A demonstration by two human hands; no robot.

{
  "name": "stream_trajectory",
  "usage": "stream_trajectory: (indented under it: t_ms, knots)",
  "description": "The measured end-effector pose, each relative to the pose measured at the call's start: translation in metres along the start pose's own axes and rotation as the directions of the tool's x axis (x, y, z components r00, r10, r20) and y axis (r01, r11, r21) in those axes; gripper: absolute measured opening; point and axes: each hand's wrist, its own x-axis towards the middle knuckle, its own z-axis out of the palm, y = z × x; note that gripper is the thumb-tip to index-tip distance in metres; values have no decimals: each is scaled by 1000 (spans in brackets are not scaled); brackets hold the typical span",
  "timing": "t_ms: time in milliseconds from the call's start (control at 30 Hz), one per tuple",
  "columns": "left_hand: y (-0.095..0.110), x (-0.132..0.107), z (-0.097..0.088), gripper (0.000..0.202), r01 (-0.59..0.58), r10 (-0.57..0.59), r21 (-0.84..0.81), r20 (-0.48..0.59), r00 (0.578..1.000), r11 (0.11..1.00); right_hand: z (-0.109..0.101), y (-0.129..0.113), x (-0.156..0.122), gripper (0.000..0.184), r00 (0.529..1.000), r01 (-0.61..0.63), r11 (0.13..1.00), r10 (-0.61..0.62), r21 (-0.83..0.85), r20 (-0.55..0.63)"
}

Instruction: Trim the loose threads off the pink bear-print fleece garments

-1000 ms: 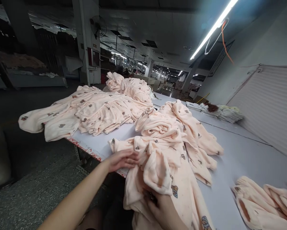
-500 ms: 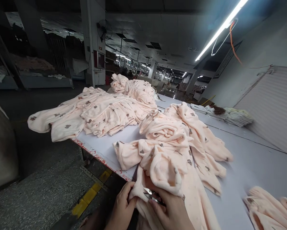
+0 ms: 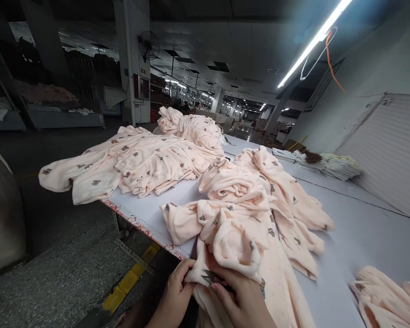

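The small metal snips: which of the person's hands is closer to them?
Right. The right hand holds the snips against the peach garment; the left hand pinches that garment just left of their tips.

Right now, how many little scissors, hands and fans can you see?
Little scissors: 1
Hands: 2, left hand pinching the peach garment, right hand holding the scissors
Wall fan: 1
Total: 4

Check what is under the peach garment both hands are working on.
The white table carries the peach garment; its near edge hangs off the front, where the left hand pinches it and the right hand holds snips. Anything beneath the heap is covered.
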Motion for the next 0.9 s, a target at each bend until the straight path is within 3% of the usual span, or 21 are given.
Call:
stream_trajectory:
  t_ms: [233, 367, 500, 533, 600, 667, 733, 800, 900]
  knots:
    - [1, -1, -1, 23, 1, -1, 6, 11, 1000, 1000, -2, 1, 6, 23, 998, -36, 999, 38, 28, -56]
    - [-3, -2, -1, 19, -13, 13, 24, -6, 1000, 1000, 17, 17, -6, 29, 980, -35, 999, 41, 34, -196]
    - [1, -2, -1, 38, -34, 38, 35, -122, 992, 999, 35, 33, -19, 41, 972, -45, 999, 41, -9, -233]
    - [5, -2, -2, 35, -29, 30, 15, -90, 995, 999, 34, 36, -18, 38, 968, -49, 998, 41, -26, -248]
    - [14, 1, -2, 18, 56, -48, -112, 79, 996, 992, 27, 38, -8, 33, 953, -52, 998, 37, -42, -301]
    - [22, 5, -1, 27, 247, -165, -327, 259, 952, 912, 15, 39, 6, 24, 931, -76, 996, 52, -53, -361]
    - [26, 10, 1, 33, 403, -259, -532, 326, 909, 745, 5, 37, 17, 12, 919, -108, 991, 69, -78, -389]
    - [25, 13, 3, 33, 450, -296, -662, 339, 893, 599, -1, 34, 21, 8, 923, -125, 988, 84, -86, -375]
    - [21, 16, 5, 37, 478, -288, -741, 383, 878, 471, -5, 28, 13, 13, 953, -94, 995, 79, -36, -292]
